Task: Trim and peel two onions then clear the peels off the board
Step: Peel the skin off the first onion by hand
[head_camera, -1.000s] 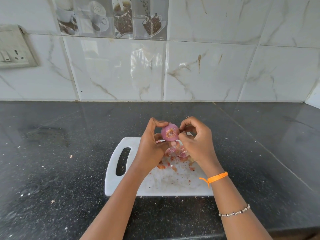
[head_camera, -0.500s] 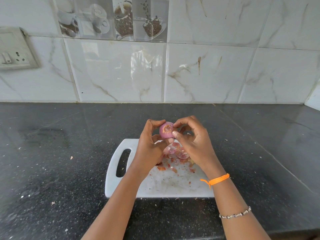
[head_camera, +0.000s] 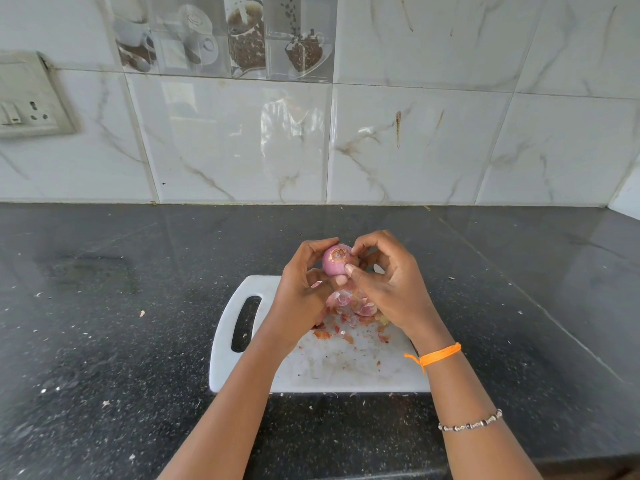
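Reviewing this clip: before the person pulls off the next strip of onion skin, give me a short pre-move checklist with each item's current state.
1. Onion held securely: ok, the left hand cups it above the board.
2. Right hand placed to peel: ok, its fingertips pinch at the onion's side.
3. Cutting board under the work: ok, peels would drop onto it.
4. Peels contained: not ok, a few flakes lie on the dark counter.
5. Knife clear of the hands: cannot tell, only a dark sliver shows by the right wrist.
6. Second onion: cannot tell, none visible.
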